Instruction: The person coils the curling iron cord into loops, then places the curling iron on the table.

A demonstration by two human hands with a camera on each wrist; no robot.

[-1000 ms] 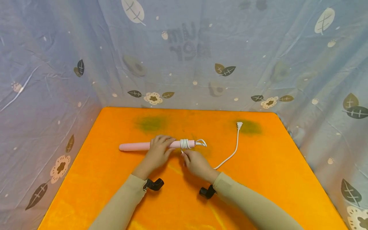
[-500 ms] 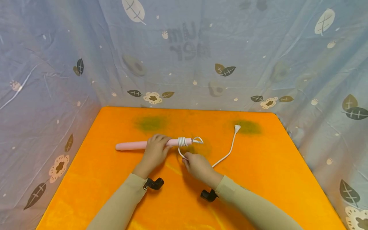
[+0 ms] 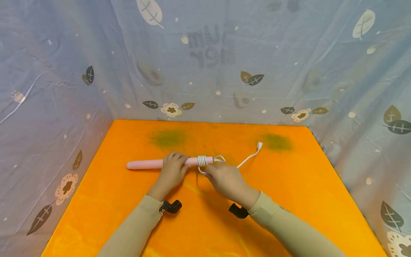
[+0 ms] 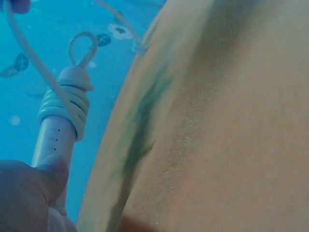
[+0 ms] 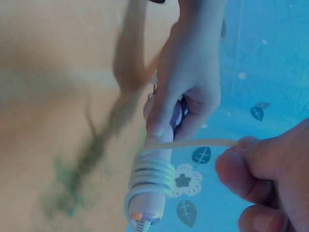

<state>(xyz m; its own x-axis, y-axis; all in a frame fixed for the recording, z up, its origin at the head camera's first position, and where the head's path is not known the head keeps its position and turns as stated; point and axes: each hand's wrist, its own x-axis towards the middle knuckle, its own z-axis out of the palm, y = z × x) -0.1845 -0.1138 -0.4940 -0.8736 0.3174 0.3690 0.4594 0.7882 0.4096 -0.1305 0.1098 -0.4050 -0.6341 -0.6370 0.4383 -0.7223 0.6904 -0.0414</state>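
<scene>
A slim pink hair iron [image 3: 146, 164] lies crosswise on the orange table. My left hand [image 3: 172, 171] grips it around the middle, thumb along the near side. White cord coils [image 3: 202, 161] wrap several times around the handle end, and a small cord loop sticks out past that end. My right hand [image 3: 229, 180] pinches the cord just beside the coils; in the right wrist view a taut cord stretch [image 5: 193, 143] runs from the coils to the right fingertips [image 5: 231, 169]. Small dots mark the handle [image 4: 54, 142] in the left wrist view.
The cord's free end trails right to a white plug [image 3: 259, 145] on the orange tabletop [image 3: 289, 185]. Patterned curtains [image 3: 205, 71] close in the back and both sides. A black wrist mount [image 3: 172, 206] hangs at the left sleeve, another at the right.
My right hand has pulled the cord toward me, then risen back toward the handle. The plug has slid left and nearer. The hair iron has shifted slightly left in my left hand.
</scene>
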